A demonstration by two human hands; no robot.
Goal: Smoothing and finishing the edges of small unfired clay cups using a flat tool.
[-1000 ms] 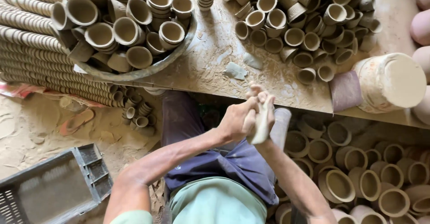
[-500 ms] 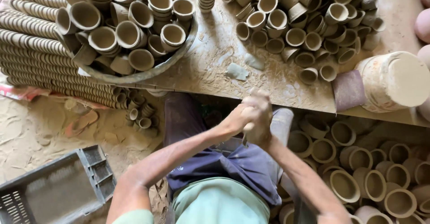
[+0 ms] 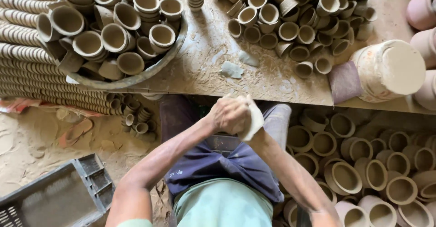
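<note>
Head view shows our left hand [image 3: 228,115] and right hand [image 3: 247,126] pressed together around a pale lump of clay [image 3: 253,118], both closed on it, just below the near edge of the table [image 3: 200,68]. On that table sit a metal basin [image 3: 175,50] heaped with clay cups [image 3: 113,36] and a clay-smeared bucket [image 3: 386,70].
</note>
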